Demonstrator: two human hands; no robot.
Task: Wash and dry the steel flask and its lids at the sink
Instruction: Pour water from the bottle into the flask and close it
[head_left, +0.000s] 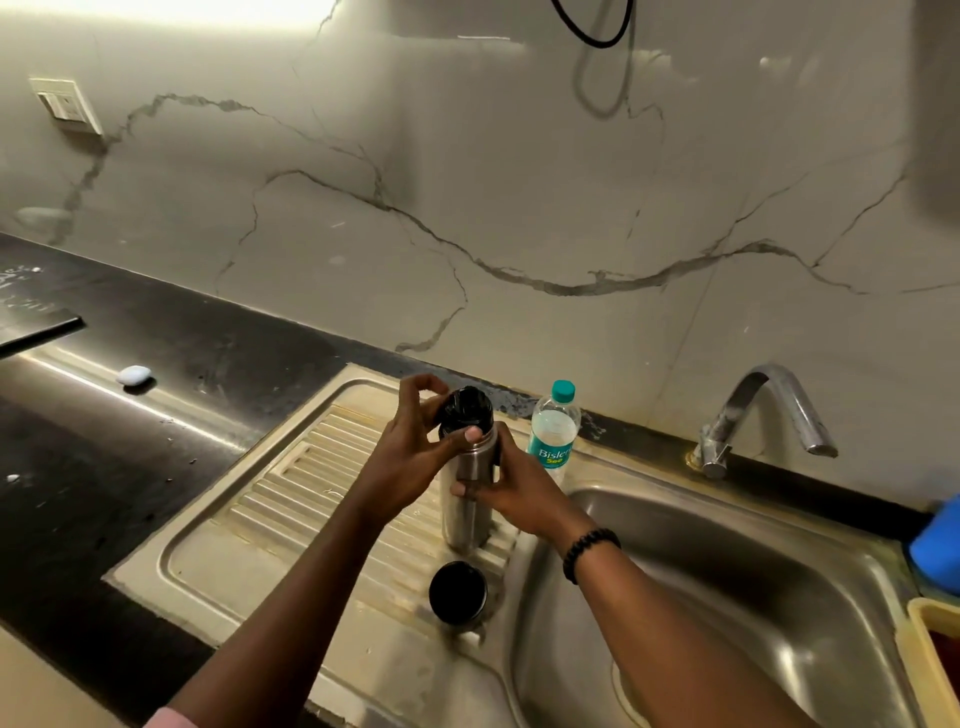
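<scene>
Left hand (415, 441): fingers and thumb curled round the black inner stopper (465, 410) at the mouth of the steel flask (466, 499), thumb tip pressed at the neck where black meets steel. The stopper sits tilted at the mouth; cannot tell whether it is still threaded or already free. Likely step: unscrewing it.

Right hand (511, 496): wrapped round the flask body at mid-height, fingers curled on the steel, a beaded bracelet (589, 552) at the wrist. Judged purpose: brace the body against the twist from the other hand.

Flask stands upright, base on the ribbed drainboard (291, 483), just left of the sink basin (753, 582). Standing it on the board presumably takes the weight while the top is worked.

Outer lid (458, 592): a dark round cap lying on the drainboard just in front of the flask, apart from it, near the basin edge. Already off, set within reach for washing.

Behind the flask: a Bisleri water bottle (554, 428) with teal cap, upright at the board's back edge. Tap (769, 410) at the right, spout over the basin; no water visibly running. Basin looks dry, so washing is judged not yet begun.

Further out: black countertop (104, 467) with a small pale object (134, 375), possibly soap; a blue object (937, 540) and a yellow container (935, 665) at the right edge; marbled wall (467, 182) with a switch plate (65, 106).
</scene>
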